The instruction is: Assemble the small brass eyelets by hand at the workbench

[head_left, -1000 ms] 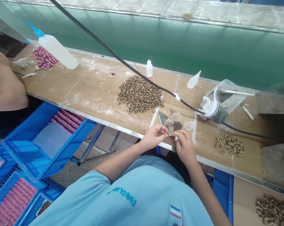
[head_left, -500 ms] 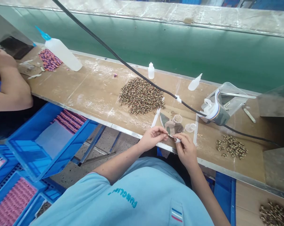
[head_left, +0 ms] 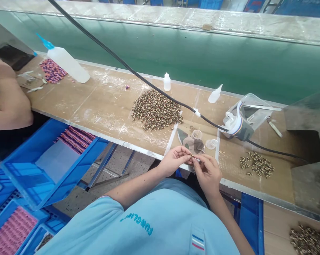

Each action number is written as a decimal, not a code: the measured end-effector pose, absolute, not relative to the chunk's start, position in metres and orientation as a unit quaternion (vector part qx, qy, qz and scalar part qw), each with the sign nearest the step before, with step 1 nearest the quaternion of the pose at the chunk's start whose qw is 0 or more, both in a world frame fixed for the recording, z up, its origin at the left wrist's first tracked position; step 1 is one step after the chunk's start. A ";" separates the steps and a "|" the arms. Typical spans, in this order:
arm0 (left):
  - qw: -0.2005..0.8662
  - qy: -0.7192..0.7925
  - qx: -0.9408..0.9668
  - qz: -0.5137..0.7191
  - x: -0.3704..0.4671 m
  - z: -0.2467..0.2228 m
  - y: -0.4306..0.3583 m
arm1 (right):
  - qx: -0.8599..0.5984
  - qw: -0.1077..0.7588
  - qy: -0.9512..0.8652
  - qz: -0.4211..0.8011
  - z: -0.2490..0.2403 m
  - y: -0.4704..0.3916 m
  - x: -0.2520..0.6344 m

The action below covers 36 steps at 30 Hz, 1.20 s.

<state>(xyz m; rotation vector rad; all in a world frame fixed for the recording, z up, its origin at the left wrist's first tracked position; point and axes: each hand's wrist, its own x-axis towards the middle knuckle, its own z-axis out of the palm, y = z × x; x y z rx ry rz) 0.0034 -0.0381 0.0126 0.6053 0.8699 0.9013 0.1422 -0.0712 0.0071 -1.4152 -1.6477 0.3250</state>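
**Both Hands Meeting Over One Small Piece at the Front Edge**

You are working fingertip to fingertip, and the step in hand seems to be fine handling of one small dark-and-gold piece (head_left: pixel 192 155). It is sitting between your hands, close above the front edge of the surface (head_left: pixel 98 109). Your left hand (head_left: pixel 173 161) is making a narrow grip, thumb and forefinger pinching the piece. Your right hand (head_left: pixel 209 173) is bringing its fingertips together right beside it; the fingers are covering the contact, so you cannot tell whether that grip is closing on the piece or only touching it.

Just beyond your fingers, a camouflage cloth (head_left: pixel 188 141) is lying by a small clear dish (head_left: pixel 196 131) and a clear round lid (head_left: pixel 211 144). A large pile of curved pieces (head_left: pixel 156 110) is spreading farther out on the left, and a smaller pile (head_left: pixel 262 164) is lying to the right. A small white bottle (head_left: pixel 166 83) is standing behind the large pile.

As a judgement, any next move is calling for a light, steady left pinch and small right-finger motions, since so tiny a piece could easily be slipping or turning.
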 end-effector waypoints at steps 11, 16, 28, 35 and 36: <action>0.747 0.388 0.335 0.423 0.006 0.007 -0.044 | -0.510 0.426 -0.747 0.004 -0.004 -0.075 0.153; 0.740 0.390 0.347 0.424 0.005 0.006 -0.044 | -0.484 0.424 -0.765 -0.011 -0.003 -0.074 0.155; 0.725 0.425 0.384 0.382 0.007 0.011 -0.045 | -0.600 0.419 -0.672 0.111 0.009 -0.078 0.164; 0.704 0.436 0.428 0.361 0.006 0.010 -0.045 | -0.742 0.387 -0.547 -0.005 -0.004 -0.087 0.224; 0.703 0.435 0.432 0.362 0.006 0.009 -0.045 | -0.755 0.383 -0.532 -0.014 -0.006 -0.088 0.231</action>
